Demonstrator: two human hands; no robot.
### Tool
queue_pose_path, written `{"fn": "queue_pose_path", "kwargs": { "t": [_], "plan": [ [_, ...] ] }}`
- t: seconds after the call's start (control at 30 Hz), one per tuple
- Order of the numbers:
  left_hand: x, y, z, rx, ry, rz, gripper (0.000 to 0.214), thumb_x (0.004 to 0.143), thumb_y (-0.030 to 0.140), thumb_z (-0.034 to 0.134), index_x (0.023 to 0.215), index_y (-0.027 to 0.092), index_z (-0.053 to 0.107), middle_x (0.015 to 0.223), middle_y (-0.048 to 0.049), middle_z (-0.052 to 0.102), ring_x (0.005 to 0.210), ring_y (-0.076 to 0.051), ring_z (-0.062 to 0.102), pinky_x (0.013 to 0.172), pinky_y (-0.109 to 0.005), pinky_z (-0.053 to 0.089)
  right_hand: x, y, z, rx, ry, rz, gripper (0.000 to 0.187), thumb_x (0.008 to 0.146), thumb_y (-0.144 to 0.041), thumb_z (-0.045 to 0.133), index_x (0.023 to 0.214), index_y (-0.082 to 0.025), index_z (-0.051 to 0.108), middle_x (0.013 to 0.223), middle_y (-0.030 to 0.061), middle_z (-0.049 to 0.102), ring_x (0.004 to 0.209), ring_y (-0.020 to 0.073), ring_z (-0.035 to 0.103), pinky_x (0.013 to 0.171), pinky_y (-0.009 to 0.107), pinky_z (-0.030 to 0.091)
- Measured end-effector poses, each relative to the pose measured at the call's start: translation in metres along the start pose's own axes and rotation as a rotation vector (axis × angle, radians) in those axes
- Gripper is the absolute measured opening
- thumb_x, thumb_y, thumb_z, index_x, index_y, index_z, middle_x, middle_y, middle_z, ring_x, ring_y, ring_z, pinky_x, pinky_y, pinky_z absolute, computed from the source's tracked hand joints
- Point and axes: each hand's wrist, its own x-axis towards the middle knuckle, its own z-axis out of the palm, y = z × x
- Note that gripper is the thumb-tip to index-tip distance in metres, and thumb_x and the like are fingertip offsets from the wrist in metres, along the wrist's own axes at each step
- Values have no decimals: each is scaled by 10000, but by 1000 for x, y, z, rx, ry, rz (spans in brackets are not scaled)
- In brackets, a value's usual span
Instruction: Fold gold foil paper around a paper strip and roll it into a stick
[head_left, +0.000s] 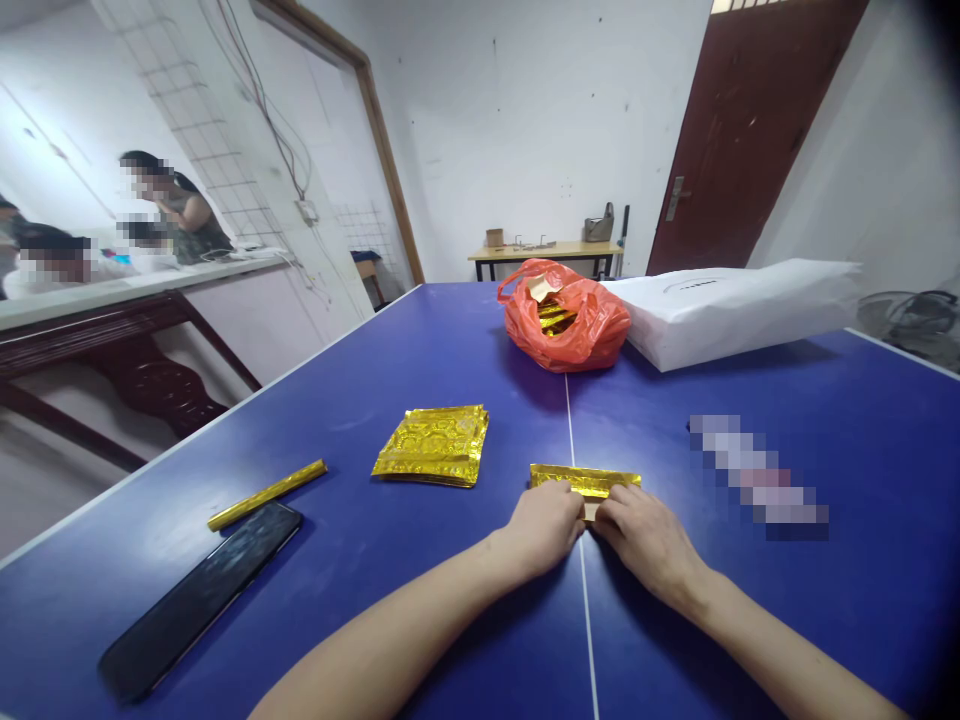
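Pinching near edge of folded gold paper (585, 479) with left hand (544, 528) and right hand (643, 538), on blue tabletop (450, 350).

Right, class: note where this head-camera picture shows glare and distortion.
Head view: glare on the gold foil stack and the folded foil strip pinched by left hand and right hand; lens distortion bows the edges of the blue table-tennis table.
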Motion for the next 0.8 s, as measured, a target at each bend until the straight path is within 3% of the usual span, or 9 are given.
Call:
{"fn": "queue_pose_path", "kwargs": {
  "t": [0.27,0.5,0.67,0.8],
  "plan": [
    [0,-15,-4,-44,-53,-45,180,819,235,455,821,172,624,849,-58,629,801,-199,591,707,-294,459,0,10,-3,38,-27,41,204,847,-199,450,701,-199,593,725,11,597,725,170,534,629,283,348],
    [-3,-15,-5,-59,-49,-66,175,834,224,425,918,176,571,897,-57,632,836,-206,588,708,-302,458,-1,14,2,64,-15,74,176,847,-178,431,754,-211,577,753,7,619,729,173,556,633,287,360],
    [-7,-13,-5,-31,-14,-39,177,853,194,384,963,166,520,933,-67,596,869,-206,559,736,-318,442,-3,13,2,70,3,78,130,836,-158,444,794,-201,559,789,15,612,737,171,550,642,285,368],
    [-8,-13,-2,113,40,14,166,855,169,381,932,159,527,934,-74,552,852,-199,525,710,-312,431,-3,11,1,50,17,63,147,834,-154,458,753,-202,570,785,17,588,738,168,533,637,275,367]
  ]
}}
